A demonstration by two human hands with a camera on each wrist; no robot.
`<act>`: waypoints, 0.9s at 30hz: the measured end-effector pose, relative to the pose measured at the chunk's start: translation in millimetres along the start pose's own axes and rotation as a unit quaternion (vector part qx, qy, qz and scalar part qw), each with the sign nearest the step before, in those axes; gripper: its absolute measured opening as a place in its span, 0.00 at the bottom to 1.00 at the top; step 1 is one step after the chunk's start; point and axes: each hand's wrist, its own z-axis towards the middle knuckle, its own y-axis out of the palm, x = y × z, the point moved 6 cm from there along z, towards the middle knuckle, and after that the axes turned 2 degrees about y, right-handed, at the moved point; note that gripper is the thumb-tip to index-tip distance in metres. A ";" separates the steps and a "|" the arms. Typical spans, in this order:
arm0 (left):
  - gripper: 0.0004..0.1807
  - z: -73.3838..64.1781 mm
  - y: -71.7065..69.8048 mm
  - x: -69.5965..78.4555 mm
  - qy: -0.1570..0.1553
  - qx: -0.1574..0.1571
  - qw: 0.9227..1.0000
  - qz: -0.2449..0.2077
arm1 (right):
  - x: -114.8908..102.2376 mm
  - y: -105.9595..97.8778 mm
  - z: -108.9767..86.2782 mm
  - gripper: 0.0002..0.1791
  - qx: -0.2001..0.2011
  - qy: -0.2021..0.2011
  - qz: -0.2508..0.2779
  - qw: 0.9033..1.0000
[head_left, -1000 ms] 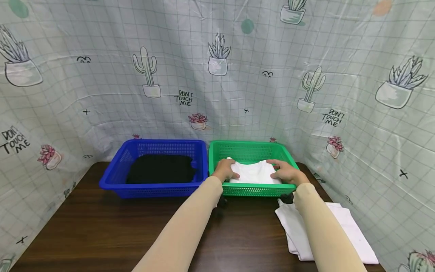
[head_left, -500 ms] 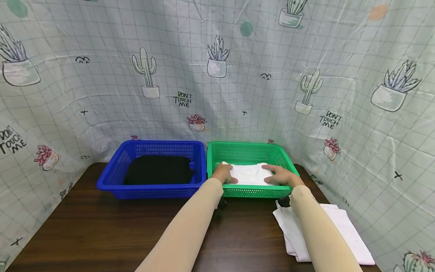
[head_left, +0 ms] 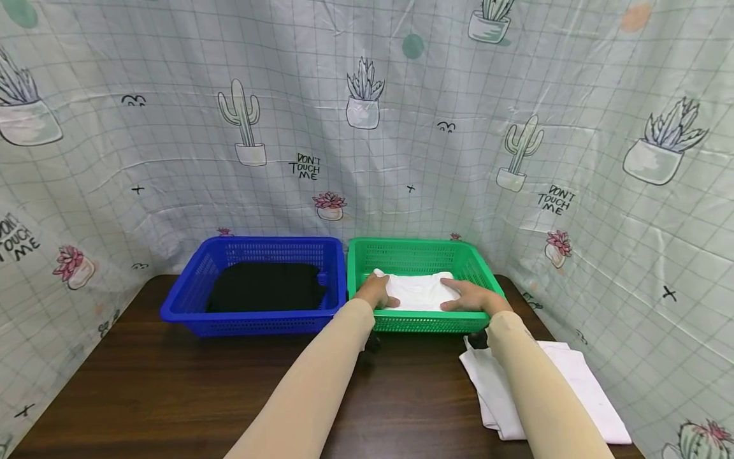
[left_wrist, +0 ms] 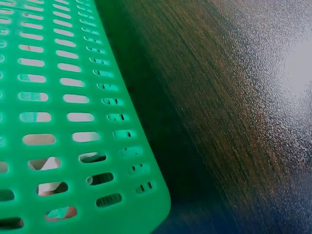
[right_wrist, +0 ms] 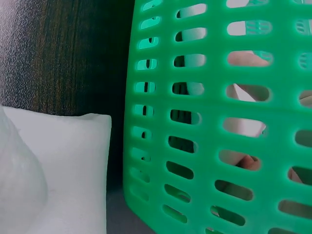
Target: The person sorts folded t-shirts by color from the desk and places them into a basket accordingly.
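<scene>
Nearest the viewer, 2 cream sleeves (head_left: 309, 382) reach forward over a dark wood-grain table (head_left: 172, 389). At the right, folded white fabric (head_left: 585, 382) lies on the tabletop, partly covered by the right sleeve; layered edges show at its near left corner. 1 black wrist item (head_left: 478, 340) is visible beneath the right cuff.

Beyond these stands the green basket (head_left: 427, 324), slotted, its near wall filling much of both wrist views. Inside it lies the white cloth (head_left: 420, 293), set between the 2 hands. The left hand (head_left: 374, 291) touches the cloth's left end, thumb over its surface. The right hand (head_left: 469, 296) touches the right end, thumb and fingers spread. The hands are apart from each other. Whether either pinches the cloth cannot be told; the wrist views show only fragments through the slots.

Just beside, at the left, stands the blue basket (head_left: 252, 326), containing black fabric (head_left: 266, 288). Farthest back hangs a pale grid-patterned curtain (head_left: 395, 159), printed with potted cacti and "DON'T TOUCH ME".
</scene>
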 end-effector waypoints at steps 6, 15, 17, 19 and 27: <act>0.44 -4.9 -0.9 0.5 0.005 -0.003 0.999 -0.039 | 0.5 -1.4 1.2 0.49 0.000 -0.005 -0.009 1.000; 0.43 -3.1 0.4 -0.2 0.016 0.019 0.999 -0.037 | -3.3 -2.8 0.9 0.43 0.032 -0.026 -0.017 0.999; 0.42 -6.7 -2.3 2.2 0.028 0.023 0.999 -0.017 | -9.0 -5.8 -1.9 0.40 0.043 -0.038 -0.030 0.998; 0.40 -10.3 -5.6 4.9 0.039 0.025 0.999 0.006 | -15.6 -10.6 -7.6 0.38 0.045 -0.046 -0.044 0.997; 0.40 -31.6 -29.1 35.4 0.102 0.035 0.992 0.065 | -37.8 -52.3 -51.1 0.34 0.065 -0.080 -0.062 0.993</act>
